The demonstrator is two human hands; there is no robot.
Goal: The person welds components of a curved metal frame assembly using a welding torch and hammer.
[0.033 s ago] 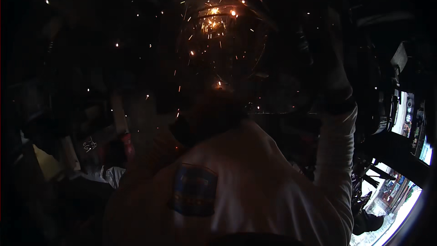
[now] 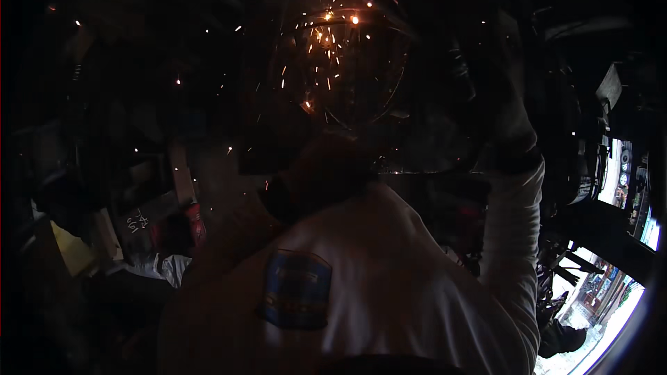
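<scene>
Orange sparks (image 2: 328,40) spray and fall at the upper middle, around a bright glowing spot (image 2: 355,20). They light the edge of a dark round form with a curved rim (image 2: 401,80); what it is cannot be made out. Below it, my left hand (image 2: 333,156) is a dim shape beyond a dark band at the wrist, its fingers lost in shadow. My right arm, in a pale sleeve (image 2: 513,215), reaches up on the right. Past a dark cuff or band, my right hand (image 2: 511,121) fades into the dark. Whatever either hand holds is hidden.
A pale shirt with a blue patch (image 2: 297,288) fills the lower middle. At the left are a yellow piece (image 2: 73,246), a red object (image 2: 194,222) and crumpled pale material (image 2: 174,269). Bright openings (image 2: 590,298) show at the right, beside dark equipment.
The sparks have shifted, with a streak now rising at the top and more falling below. My left hand shows slightly more clearly. Both arms stay in nearly the same place.
</scene>
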